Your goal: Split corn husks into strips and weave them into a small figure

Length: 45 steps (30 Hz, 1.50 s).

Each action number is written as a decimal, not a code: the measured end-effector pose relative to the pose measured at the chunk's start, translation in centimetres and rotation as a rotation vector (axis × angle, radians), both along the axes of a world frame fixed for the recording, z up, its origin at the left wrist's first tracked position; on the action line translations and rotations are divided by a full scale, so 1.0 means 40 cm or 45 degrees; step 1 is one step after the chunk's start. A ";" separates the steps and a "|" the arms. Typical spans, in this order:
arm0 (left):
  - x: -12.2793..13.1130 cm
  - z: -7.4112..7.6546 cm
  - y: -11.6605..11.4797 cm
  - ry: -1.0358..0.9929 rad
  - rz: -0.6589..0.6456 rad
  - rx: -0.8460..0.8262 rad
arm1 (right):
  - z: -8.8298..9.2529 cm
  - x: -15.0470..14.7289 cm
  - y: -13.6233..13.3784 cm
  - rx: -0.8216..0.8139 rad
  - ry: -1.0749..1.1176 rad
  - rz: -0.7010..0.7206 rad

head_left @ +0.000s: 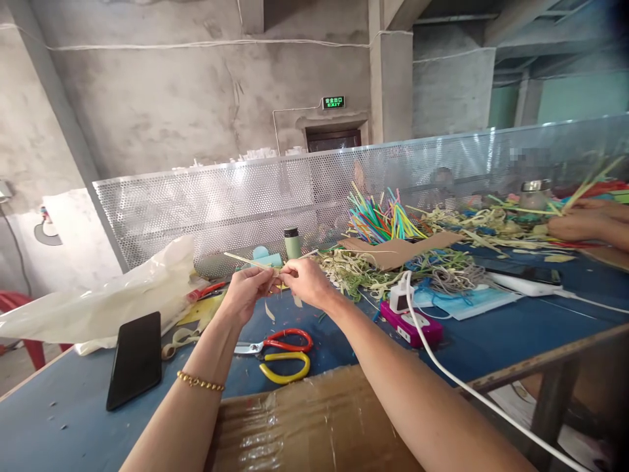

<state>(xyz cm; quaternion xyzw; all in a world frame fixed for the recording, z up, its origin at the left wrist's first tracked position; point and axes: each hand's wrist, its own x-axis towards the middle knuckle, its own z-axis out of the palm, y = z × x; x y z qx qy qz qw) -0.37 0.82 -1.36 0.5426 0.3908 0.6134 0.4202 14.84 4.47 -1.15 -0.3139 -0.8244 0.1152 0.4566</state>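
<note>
L hand (pixel 249 288) & R hand (pixel 307 280) tog., fingertips pinching thin pale strip (pixel 246 261); red/yel.-handled scissors (pixel 276 357) bodyward of fingers, blk-lidded grn bottle (pixel 292 245) just beyond.

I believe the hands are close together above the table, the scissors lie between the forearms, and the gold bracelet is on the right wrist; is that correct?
Not quite: the head view shows the gold bracelet on the wrist of the left hand, not the right. The rest stands.
</note>
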 end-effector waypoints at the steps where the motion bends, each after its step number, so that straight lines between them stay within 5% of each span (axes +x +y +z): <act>1: 0.000 0.001 -0.002 -0.005 -0.015 -0.004 | 0.002 0.001 0.000 0.001 0.011 -0.004; 9: 0.004 0.008 -0.010 -0.064 -0.079 -0.011 | 0.003 -0.001 0.010 -0.042 0.131 0.015; 19: 0.008 0.012 -0.009 -0.071 -0.004 0.042 | 0.009 -0.003 -0.027 -0.410 0.238 0.126; 37: 0.011 0.010 -0.008 0.006 0.113 0.097 | 0.001 -0.011 -0.012 0.012 0.154 0.015; 45: 0.016 0.011 -0.005 -0.157 0.178 0.112 | -0.013 -0.021 -0.001 0.124 0.190 -0.030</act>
